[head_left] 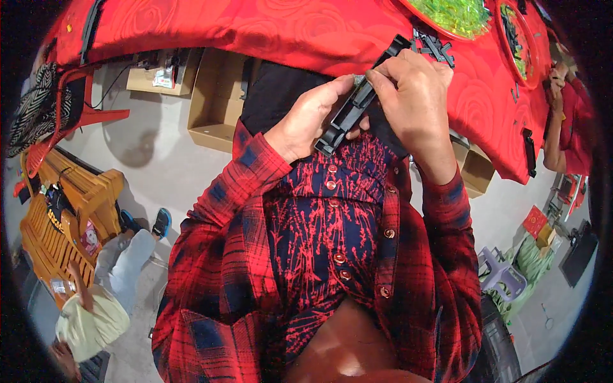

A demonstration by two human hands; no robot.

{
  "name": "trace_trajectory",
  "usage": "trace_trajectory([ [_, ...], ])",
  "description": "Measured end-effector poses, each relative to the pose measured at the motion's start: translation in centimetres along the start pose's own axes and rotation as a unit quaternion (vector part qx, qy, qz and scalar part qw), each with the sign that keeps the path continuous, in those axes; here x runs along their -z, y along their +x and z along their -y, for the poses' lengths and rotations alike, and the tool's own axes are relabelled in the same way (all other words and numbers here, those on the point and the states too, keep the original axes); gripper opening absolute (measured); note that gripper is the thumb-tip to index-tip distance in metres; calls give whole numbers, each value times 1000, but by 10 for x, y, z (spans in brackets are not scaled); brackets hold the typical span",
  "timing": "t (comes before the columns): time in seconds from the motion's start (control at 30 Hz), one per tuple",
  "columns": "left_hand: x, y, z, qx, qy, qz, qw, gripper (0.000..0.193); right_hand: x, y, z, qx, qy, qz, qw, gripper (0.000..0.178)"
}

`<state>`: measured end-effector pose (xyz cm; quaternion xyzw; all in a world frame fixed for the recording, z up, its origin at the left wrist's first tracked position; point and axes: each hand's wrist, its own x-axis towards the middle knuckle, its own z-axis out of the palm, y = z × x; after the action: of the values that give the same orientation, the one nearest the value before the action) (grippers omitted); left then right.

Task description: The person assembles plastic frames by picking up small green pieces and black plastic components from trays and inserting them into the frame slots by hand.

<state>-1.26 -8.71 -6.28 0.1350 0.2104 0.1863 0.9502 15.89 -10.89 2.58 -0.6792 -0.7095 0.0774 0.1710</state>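
Note:
A long, narrow black plastic part [347,117] with a channel-like middle and curved ends slants above my lap, by the edge of the red-covered table. My left hand [305,120] grips its lower side, thumb on top and fingertips showing from beneath. My right hand [414,86] is closed on its upper half, with thumb and forefinger pressed against the channel. Whether a small piece sits between those fingertips is hidden. Just beyond my right hand, several small black plastic pieces [435,50] lie in a pile on the table.
The red tablecloth [255,25] hangs over the table's front edge. A red tray [418,14] holds clear green-yellow pieces; another red tray [533,70] stands to its right. Cardboard boxes [214,137] sit underneath. One person [92,319] sits left by a wooden bench [48,223]; another [578,127] is far right.

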Motion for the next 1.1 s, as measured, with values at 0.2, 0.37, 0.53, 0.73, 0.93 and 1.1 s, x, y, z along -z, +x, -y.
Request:
trace_trajectory([
  [0.2,-16,-3,-7,-19,33,-3,999,35,5,0,3,-14,-31,4,999,17],
  [0.37,-23,-9,-11,-30,183,-40,982,37,1,-1,3,-18,-29,-4,999,18],
  [0.53,-38,-6,-6,-56,289,-73,953,32,0,-3,0,-50,11,34,998,23],
  [0.73,-40,-6,-5,-85,420,-115,896,28,-5,-7,-4,-60,36,15,997,23],
  [0.93,-37,-5,-3,-102,490,-131,855,29,-4,-11,-7,-51,88,20,995,21],
  [1.1,-38,-5,-3,-102,492,-151,851,26,-3,-14,-13,-72,152,-9,986,14],
])
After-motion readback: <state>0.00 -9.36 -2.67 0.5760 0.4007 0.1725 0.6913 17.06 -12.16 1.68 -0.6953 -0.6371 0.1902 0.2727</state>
